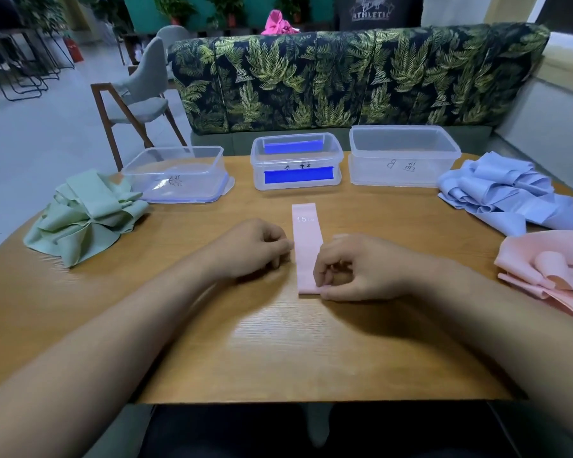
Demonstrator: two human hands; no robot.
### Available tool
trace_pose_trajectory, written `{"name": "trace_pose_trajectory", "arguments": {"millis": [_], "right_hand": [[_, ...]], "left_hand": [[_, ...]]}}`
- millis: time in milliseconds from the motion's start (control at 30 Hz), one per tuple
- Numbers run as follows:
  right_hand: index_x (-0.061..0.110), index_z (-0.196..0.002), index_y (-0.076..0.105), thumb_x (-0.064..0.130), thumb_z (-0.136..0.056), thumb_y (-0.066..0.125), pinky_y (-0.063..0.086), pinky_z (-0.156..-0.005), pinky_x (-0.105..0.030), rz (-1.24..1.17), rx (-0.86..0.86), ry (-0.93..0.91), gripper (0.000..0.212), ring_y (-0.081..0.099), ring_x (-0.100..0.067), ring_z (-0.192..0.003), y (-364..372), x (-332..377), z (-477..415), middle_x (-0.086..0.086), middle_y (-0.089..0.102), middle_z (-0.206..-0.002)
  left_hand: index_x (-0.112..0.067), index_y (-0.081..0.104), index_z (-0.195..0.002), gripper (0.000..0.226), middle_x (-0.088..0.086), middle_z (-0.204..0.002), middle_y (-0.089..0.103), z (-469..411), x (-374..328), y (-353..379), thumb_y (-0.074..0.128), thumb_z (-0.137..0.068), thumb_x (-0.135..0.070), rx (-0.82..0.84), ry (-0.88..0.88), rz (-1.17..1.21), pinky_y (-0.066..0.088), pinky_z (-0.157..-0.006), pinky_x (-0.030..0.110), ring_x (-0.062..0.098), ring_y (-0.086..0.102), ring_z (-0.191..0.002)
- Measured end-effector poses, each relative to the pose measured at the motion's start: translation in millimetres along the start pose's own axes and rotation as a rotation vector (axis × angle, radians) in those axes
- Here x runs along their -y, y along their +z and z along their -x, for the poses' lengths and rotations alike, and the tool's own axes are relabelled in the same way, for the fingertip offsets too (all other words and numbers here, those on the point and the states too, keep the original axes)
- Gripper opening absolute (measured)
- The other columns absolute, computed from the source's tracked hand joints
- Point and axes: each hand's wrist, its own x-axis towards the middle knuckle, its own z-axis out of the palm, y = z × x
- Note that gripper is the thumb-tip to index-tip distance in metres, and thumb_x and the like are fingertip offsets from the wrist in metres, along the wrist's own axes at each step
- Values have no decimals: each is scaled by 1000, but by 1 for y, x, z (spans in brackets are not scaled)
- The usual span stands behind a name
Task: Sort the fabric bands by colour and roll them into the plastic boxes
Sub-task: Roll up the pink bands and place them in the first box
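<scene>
- Because the pink band (306, 239) lies flat and lengthwise on the desk (278, 342), its near end sits right between both hands, ready for rolling.
- Right hand (354, 269): fingers (323, 287) pinch the near corner, likely to start the first turn.
- Left hand (255, 247): fingers curled, pinching the band's left edge, probably to keep it straight.
- The pink pile (549, 279) waits far right; the middle box (296, 161) holds blue bands.
</scene>
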Motion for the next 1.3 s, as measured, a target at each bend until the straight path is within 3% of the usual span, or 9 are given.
{"name": "trace_pose_trajectory", "arguments": {"millis": [133, 233, 400, 600, 767, 1000, 1100, 1300], "right_hand": [[29, -91, 71, 24, -85, 81, 54, -78, -33, -89, -31, -56, 12, 64, -15, -91, 9, -10, -2, 13, 68, -87], [30, -92, 71, 24, -86, 81, 53, -81, -39, -118, -92, -75, 13, 65, -14, -90, 16, -16, 3, 14, 67, -89], [30, -92, 71, 31, -87, 84, 43, -87, -25, -76, -116, -100, 14, 63, -8, -90, 15, -21, 3, 17, 66, -89], [29, -95, 72, 30, -89, 83, 46, -86, -30, -116, -121, -127, 12, 63, -10, -91, 15, -26, 3, 18, 66, -91], [24, -95, 78, 23, -89, 84, 52, -80, -34, -186, -146, -123, 8, 64, -11, -87, 16, -27, 2, 16, 68, -90], [27, -95, 82, 26, -91, 81, 52, -76, -29, -178, -220, -58, 4, 63, -8, -84, 16, -28, 1, 17, 66, -89], [29, -95, 82, 28, -93, 78, 51, -71, -30, -188, -219, -14, 5, 63, -9, -81, 17, -29, 1, 17, 62, -85], [30, -93, 79, 29, -92, 76, 49, -69, -26, -187, -256, 57, 3, 62, -10, -79, 19, -27, -1, 16, 61, -82]], "left_hand": [[-17, 77, -80, 42, -4, -64, 68, -12, -5, -1, 69, -98, -53, 106, -75, 42, 42, -53, 25, 14, 51, -53], [-18, 75, -74, 38, -5, -62, 68, -14, -3, 6, 78, -91, -52, 80, -102, 64, 41, -55, 26, 13, 50, -52], [-20, 74, -78, 29, -8, -66, 73, -12, -5, 17, 81, -88, -46, 22, -139, 50, 51, -66, 31, 6, 66, -55], [-23, 74, -80, 22, -8, -72, 75, -9, -4, 15, 80, -91, -40, 11, -138, 112, 52, -67, 32, 10, 63, -55], [-26, 71, -80, 21, -12, -69, 72, -8, 0, 17, 78, -92, -42, 7, -95, 50, 54, -69, 37, 6, 63, -56], [-36, 61, -86, 20, -19, -78, 67, -8, 8, 20, 76, -90, -49, -73, 8, -83, 53, -67, 38, 5, 62, -74], [-38, 57, -92, 24, -15, -88, 61, -9, 15, 21, 81, -89, -43, -115, 129, -59, 50, -71, 31, 7, 60, -84], [-33, 69, -102, 16, -21, -95, 58, -13, 20, 24, 79, -95, -24, -97, 328, -72, 40, -83, 17, 9, 55, -98]]}}
